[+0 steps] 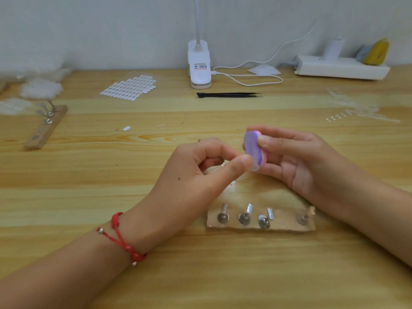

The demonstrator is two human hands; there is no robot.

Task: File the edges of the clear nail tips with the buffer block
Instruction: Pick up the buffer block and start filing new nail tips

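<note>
Pinching buffer block [254,150] between right hand [296,159] fingers [270,142]

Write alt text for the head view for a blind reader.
Over a wooden table, the left hand pinches a clear nail tip against a purple buffer block gripped by the right hand. A wooden stand with metal pegs lies below them; black tweezers lie farther back.

Buffer block [254,149]: oval, purple face, pink core, tilted on end, gripped in the right hand [296,159]. Clear nail tip [256,167]: pinched by the left hand [200,172], touching the block's lower end.
</note>
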